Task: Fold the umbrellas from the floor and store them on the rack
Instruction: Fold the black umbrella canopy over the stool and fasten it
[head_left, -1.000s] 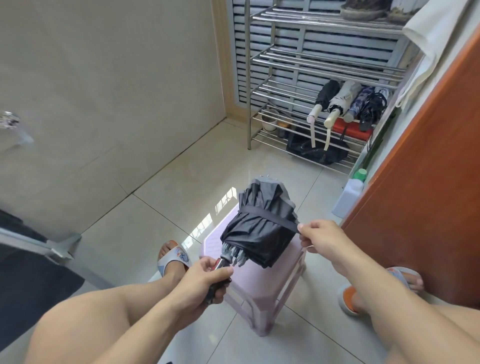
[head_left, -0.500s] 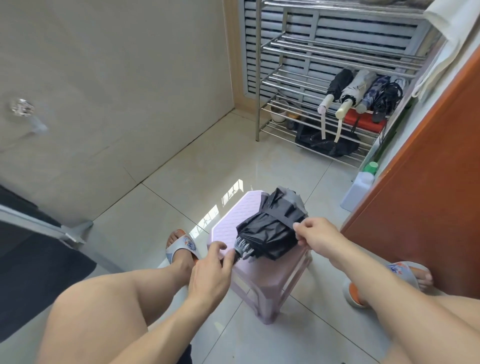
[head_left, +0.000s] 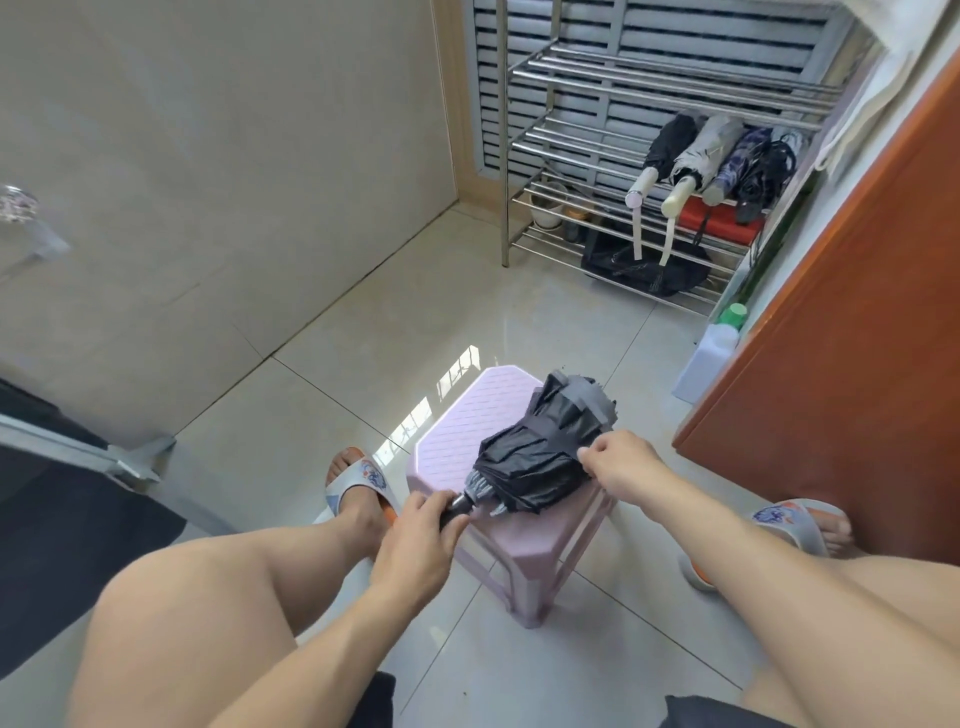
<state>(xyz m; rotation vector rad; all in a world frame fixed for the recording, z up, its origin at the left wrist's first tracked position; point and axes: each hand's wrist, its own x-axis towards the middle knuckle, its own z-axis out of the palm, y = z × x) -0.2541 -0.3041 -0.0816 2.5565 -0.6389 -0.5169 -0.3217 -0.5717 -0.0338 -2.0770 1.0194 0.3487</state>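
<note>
A folded black umbrella (head_left: 540, 457) lies on a pale pink plastic stool (head_left: 457, 415) between my knees. My left hand (head_left: 421, 540) grips its dark handle at the near end. My right hand (head_left: 618, 467) pinches the closing strap at the canopy's right side. The metal rack (head_left: 566, 150) stands ahead at the far wall; several folded umbrellas (head_left: 711, 156) lie side by side on its middle shelf, handles pointing toward me.
A black bag (head_left: 644, 265) and a red item (head_left: 722, 223) sit on the rack's low shelves. A white bottle with a green cap (head_left: 711, 353) stands by the orange door (head_left: 852, 332) on the right. The tiled wall runs along the left.
The umbrella has come down from upright in the air to lie on the stool. My left hand let go of the handle and has taken it again.
</note>
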